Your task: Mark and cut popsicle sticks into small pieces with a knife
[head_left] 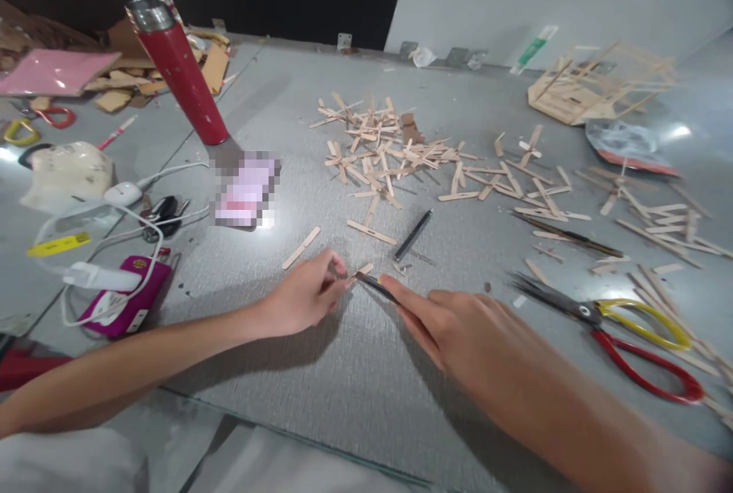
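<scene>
Near the middle of the table my left hand (306, 291) pinches a small wooden stick (367, 269), mostly hidden by the fingertips. My right hand (458, 325) grips a slim dark tool (375, 286), its index finger stretched along the top. The tool's tip touches or nearly touches the stick; its exact kind is unclear. A loose craft stick (301, 248) lies just beyond my left hand. Past my right hand rests a black pen-like tool (413, 235), with small wood scraps around it. Two sticks joined in a T (372, 230) lie farther back.
Many joined wooden sticks (378, 146) spread across the back. Red-and-yellow-handled scissors (585, 313) and dark tweezers (566, 233) lie right, below a wooden frame model (601, 85). At left stand a red flask (180, 77), a blurred phone (247, 191) and a purple cabled block (129, 294).
</scene>
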`<state>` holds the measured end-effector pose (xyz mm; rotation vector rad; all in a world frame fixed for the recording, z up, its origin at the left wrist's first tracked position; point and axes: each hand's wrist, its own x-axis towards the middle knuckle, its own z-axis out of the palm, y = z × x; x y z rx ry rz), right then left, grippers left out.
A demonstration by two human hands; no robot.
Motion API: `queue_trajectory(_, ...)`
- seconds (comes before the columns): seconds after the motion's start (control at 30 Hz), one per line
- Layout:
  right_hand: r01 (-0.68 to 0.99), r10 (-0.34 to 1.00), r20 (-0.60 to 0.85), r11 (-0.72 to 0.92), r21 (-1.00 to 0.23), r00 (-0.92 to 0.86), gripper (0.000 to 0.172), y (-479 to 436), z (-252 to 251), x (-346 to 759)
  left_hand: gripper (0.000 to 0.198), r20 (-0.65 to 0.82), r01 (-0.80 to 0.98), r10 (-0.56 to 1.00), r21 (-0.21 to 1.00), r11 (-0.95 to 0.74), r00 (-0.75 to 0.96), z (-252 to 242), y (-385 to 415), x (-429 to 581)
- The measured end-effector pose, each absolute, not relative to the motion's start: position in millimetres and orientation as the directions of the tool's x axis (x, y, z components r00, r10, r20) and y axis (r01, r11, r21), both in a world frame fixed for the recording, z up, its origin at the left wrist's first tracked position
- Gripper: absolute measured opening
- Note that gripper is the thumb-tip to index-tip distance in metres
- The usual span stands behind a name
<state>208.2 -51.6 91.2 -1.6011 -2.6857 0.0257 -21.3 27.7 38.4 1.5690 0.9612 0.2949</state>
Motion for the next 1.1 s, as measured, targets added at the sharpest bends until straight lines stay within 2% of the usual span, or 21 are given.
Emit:
queue_trajectory(0.13, 0.878, 0.874, -0.087, 0.478, -0.021, -0.478, 0.043, -39.0, 102.3, 203.4, 0.013, -0.383, 0.422, 0.707, 0.897, 0.131, 0.595, 38.2, 28.8, -17.5)
queue_trajectory(0.23, 0.851, 0.838, -0.160, 0.525, -0.021, -0.522, 0.038, -24.3, 110.4, 205.3, 0.016, -0.362, 0.405, 0.720, 0.906, 0.122, 0.592, 39.8, 28.8, -15.0)
queue_trajectory(0.43, 0.759, 0.735, -0.193, 0.643, -0.106, -0.650, 0.028, 0.5, 124.2, 207.0, 0.018, -0.351, 0.409, 0.736, 0.906, 0.111, 0.579, 43.1, 27.7, -13.1)
queue_trajectory(0.5, 0.774, 0.748, -0.219, 0.631, -0.062, -0.627, 0.035, -1.1, 125.8, 200.1, 0.019, -0.350, 0.403, 0.734, 0.908, 0.113, 0.582, 43.7, 27.9, -13.2)
queue_trajectory(0.63, 0.851, 0.851, -0.285, 0.497, 0.168, -0.440, 0.060, -26.7, 111.6, 184.4, 0.021, -0.349, 0.418, 0.734, 0.903, 0.097, 0.582, 42.0, 28.7, -12.8)
queue_trajectory(0.77, 0.873, 0.897, -0.267, 0.417, 0.253, -0.351, 0.078, -52.1, 92.1, 185.3, 0.020, -0.355, 0.436, 0.744, 0.895, 0.097, 0.565, 39.6, 28.3, -11.2)
queue_trajectory(0.87, 0.844, 0.854, -0.256, 0.503, 0.185, -0.453, 0.071, -47.1, 98.4, 190.3, 0.020, -0.356, 0.422, 0.743, 0.900, 0.108, 0.567, 39.8, 27.7, -10.7)
queue_trajectory(0.97, 0.775, 0.798, -0.214, 0.600, 0.197, -0.563, 0.060, -25.7, 118.7, 189.8, 0.020, -0.327, 0.400, 0.746, 0.912, 0.089, 0.580, 40.3, 27.5, -11.6)
queue_trajectory(1.1, 0.727, 0.727, -0.172, 0.682, 0.077, -0.664, 0.029, 3.2, 134.0, 190.4, 0.019, -0.303, 0.406, 0.749, 0.912, 0.050, 0.590, 38.0, 27.6, -14.1)
